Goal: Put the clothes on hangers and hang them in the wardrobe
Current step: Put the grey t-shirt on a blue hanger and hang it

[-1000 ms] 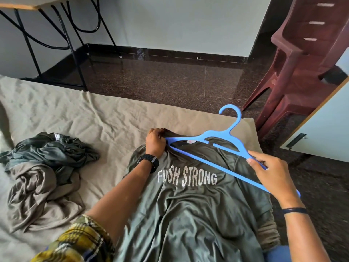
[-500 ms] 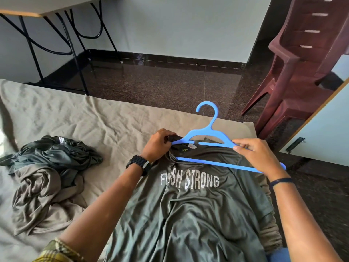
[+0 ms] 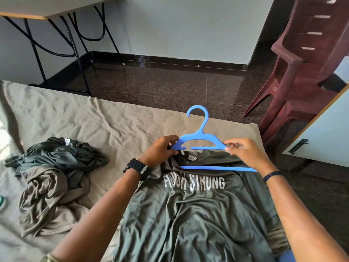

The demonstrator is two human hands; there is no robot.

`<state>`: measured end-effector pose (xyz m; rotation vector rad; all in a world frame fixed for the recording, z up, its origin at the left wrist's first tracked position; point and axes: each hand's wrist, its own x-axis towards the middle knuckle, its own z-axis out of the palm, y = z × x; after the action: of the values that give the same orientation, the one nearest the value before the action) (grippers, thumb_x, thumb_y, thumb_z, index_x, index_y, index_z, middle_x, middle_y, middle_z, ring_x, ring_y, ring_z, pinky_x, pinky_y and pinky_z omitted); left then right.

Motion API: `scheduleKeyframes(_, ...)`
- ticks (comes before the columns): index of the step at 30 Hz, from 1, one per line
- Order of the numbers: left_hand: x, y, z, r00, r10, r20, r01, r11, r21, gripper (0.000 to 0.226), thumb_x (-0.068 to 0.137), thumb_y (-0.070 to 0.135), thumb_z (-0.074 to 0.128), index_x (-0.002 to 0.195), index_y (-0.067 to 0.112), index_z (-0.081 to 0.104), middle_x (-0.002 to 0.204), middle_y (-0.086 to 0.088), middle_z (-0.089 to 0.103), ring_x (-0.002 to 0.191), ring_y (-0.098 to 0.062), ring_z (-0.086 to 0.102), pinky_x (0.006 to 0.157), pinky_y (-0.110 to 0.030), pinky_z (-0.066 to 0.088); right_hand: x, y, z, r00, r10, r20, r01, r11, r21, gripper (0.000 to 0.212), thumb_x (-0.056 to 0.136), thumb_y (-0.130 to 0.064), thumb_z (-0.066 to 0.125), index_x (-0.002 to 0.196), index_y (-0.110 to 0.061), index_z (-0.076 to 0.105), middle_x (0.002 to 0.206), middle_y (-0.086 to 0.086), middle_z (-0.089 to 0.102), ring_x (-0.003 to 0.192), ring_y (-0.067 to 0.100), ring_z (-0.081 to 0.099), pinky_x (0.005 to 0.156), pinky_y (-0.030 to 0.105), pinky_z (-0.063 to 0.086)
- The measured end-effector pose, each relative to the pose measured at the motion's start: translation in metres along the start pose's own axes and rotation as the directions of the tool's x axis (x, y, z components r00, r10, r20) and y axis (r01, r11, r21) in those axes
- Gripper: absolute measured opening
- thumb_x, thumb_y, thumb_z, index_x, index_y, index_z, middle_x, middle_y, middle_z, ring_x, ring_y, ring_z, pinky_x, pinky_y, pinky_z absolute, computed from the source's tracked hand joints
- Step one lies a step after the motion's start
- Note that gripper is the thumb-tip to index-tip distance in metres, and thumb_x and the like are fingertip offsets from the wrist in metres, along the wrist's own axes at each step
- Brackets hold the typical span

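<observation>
Dark speckled floor (image 3: pixel 170 87) runs beyond both hands, w/ a pale wall behind it; nearer, a wrinkled beige bedsheet (image 3: pixel 75 120) covers the surface under the hands. Olive-grey T-shirt (image 3: pixel 188 214) lies flat on the sheet below and between the forearms, white chest print just under the hands, collar end pointing away from the person. Blue plastic hanger (image 3: pixel 200 144) sits at the collar, hook pointing away toward the floor; its bottom bar crosses the shirt's neck opening, and the ends of the hanger's arms are hidden by hands and fabric. Left hand (image 3: pixel 162 152) has fingers curled, pinching the hanger's left shoulder along w/ the collar fabric; black watch (image 3: pixel 137 168) on that wrist. Right hand (image 3: pixel 245 156) pinches the hanger's right shoulder betw. thumb and fingertips, shirt fabric bunched under the palm; dark blue band (image 3: pixel 272 175) on that wrist. Well left of the left hand: a crumpled heap of clothes (image 3: pixel 52 176), dark green on top, taupe below. Beyond the left hand, a table w/ black metal legs (image 3: pixel 75 44). Up and right of the right hand, stacked maroon plastic chairs (image 3: pixel 302 72); right of that hand, a white cabinet door (image 3: pixel 324 133) w/ a dark handle.
</observation>
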<state>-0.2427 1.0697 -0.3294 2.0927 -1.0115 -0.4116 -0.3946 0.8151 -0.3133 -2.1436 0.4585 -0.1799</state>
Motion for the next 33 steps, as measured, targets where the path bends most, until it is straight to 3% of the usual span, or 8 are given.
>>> scheduleKeyframes(5, -0.008, -0.005, -0.013, 0.998, -0.015, -0.057, 0.012, 0.999, -0.052, 0.021, 0.077, 0.013, 0.076, 0.091, 0.023, 0.062, 0.085, -0.004, 0.066, 0.079, -0.019, 0.060, 0.082, -0.047, 0.052, 0.003, -0.010, 0.019, 0.998, -0.024, 0.053, 0.023, 0.999, 0.028, 0.022, 0.085, -0.002, 0.066, 0.088, -0.024, 0.067, 0.076, 0.007, 0.062, 0.071, 0.019, 0.056, 0.076, 0.037, 0.047)
scheduleKeyframes(12, -0.005, 0.008, -0.023, 0.993, 0.012, -0.117, -0.010, 1.000, 0.016, 0.009, 0.085, 0.013, 0.070, 0.085, 0.017, 0.062, 0.081, -0.014, 0.063, 0.070, -0.028, 0.060, 0.070, -0.044, 0.048, 0.011, -0.030, 0.057, 0.992, -0.121, 0.035, 0.124, 0.988, -0.087, 0.015, 0.088, -0.008, 0.063, 0.100, -0.015, 0.069, 0.080, -0.009, 0.062, 0.078, 0.012, 0.057, 0.079, 0.027, 0.043)
scheduleKeyframes(15, -0.008, 0.007, -0.031, 0.983, -0.022, -0.183, 0.022, 1.000, 0.001, 0.008, 0.085, 0.011, 0.069, 0.087, 0.015, 0.064, 0.078, -0.005, 0.061, 0.066, -0.015, 0.057, 0.069, -0.030, 0.044, 0.008, -0.033, 0.066, 0.935, -0.308, -0.178, 0.255, 0.929, -0.270, 0.027, 0.084, 0.002, 0.059, 0.106, -0.010, 0.068, 0.101, 0.005, 0.063, 0.096, 0.019, 0.057, 0.089, 0.024, 0.042)
scheduleKeyframes(19, -0.017, 0.004, -0.035, 0.981, -0.057, -0.184, 0.053, 0.998, -0.027, 0.008, 0.092, 0.010, 0.058, 0.092, 0.009, 0.066, 0.070, -0.002, 0.061, 0.064, -0.010, 0.051, 0.062, -0.014, 0.036, -0.013, -0.036, 0.080, 0.807, -0.392, -0.441, 0.296, 0.916, -0.272, 0.027, 0.072, 0.006, 0.044, 0.080, -0.006, 0.067, 0.083, 0.007, 0.065, 0.081, 0.028, 0.062, 0.080, 0.035, 0.049)
scheduleKeyframes(21, -0.020, 0.000, -0.037, 0.977, -0.088, -0.192, 0.081, 0.996, -0.043, 0.010, 0.094, 0.013, 0.056, 0.096, 0.011, 0.065, 0.072, -0.005, 0.062, 0.066, -0.012, 0.052, 0.064, -0.019, 0.038, -0.021, -0.034, 0.095, 0.887, -0.361, -0.289, 0.305, 0.926, -0.222, 0.029, 0.072, 0.008, 0.044, 0.077, -0.005, 0.069, 0.080, 0.007, 0.068, 0.079, 0.024, 0.064, 0.079, 0.033, 0.049)
scheduleKeyframes(25, -0.025, 0.000, -0.038, 0.970, -0.132, -0.206, 0.121, 0.990, -0.067, 0.011, 0.096, 0.019, 0.054, 0.098, 0.013, 0.063, 0.066, -0.002, 0.054, 0.063, -0.014, 0.048, 0.062, -0.026, 0.035, -0.025, -0.030, 0.120, 0.980, -0.164, 0.109, 0.183, 0.964, -0.192, 0.046, 0.085, 0.013, 0.040, 0.114, -0.008, 0.068, 0.107, 0.010, 0.065, 0.100, 0.020, 0.061, 0.099, 0.022, 0.042)
scheduleKeyframes(30, -0.034, 0.004, -0.038, 0.964, -0.157, -0.215, 0.150, 0.987, -0.048, 0.013, 0.098, 0.023, 0.051, 0.099, 0.016, 0.061, 0.067, -0.003, 0.051, 0.063, -0.017, 0.045, 0.058, -0.027, 0.033, -0.021, -0.039, 0.125, 0.904, 0.048, 0.425, 0.076, 0.960, -0.271, 0.041, 0.094, -0.004, 0.039, 0.120, -0.021, 0.065, 0.118, 0.001, 0.064, 0.076, 0.003, 0.060, 0.068, 0.007, 0.043)
scheduleKeyframes(33, -0.040, 0.003, -0.038, 0.958, -0.185, -0.221, 0.176, 0.983, -0.056, 0.013, 0.098, 0.028, 0.051, 0.099, 0.020, 0.061, 0.067, -0.003, 0.050, 0.063, -0.017, 0.045, 0.060, -0.029, 0.034, -0.017, -0.034, 0.126, 0.836, 0.184, 0.516, 0.081, 0.890, -0.449, 0.025, 0.095, -0.022, 0.044, 0.081, -0.023, 0.064, 0.098, 0.002, 0.064, 0.090, 0.020, 0.060, 0.074, 0.026, 0.043)
